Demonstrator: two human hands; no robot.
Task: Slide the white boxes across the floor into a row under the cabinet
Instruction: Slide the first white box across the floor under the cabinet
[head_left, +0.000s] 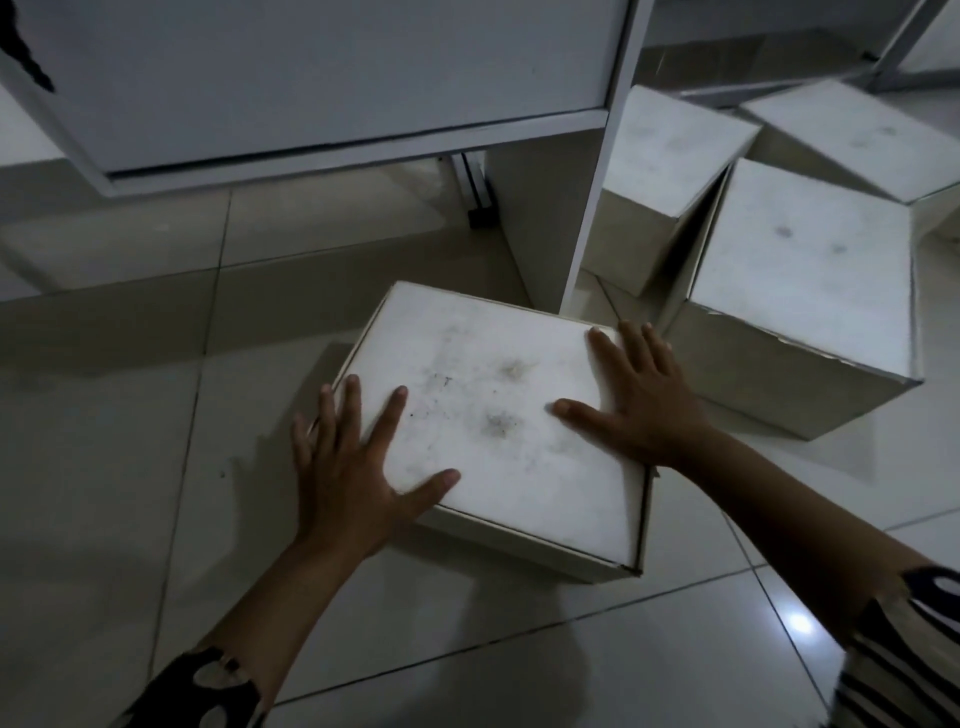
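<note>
We have left hand (348, 467) and right hand (639, 400) spread flat on the centre box (493, 415); sliding step; next, push toward cabinet (311, 78), upper left.

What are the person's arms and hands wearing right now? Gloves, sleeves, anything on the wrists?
Both hands are bare: no gloves, and no rings or watch that I can make out on the left hand or the right hand. The forearms are uncovered. The left sleeve is dark with pale rounded blotches; the right sleeve shows dark and pale stripes with a ring-shaped mark.
</note>
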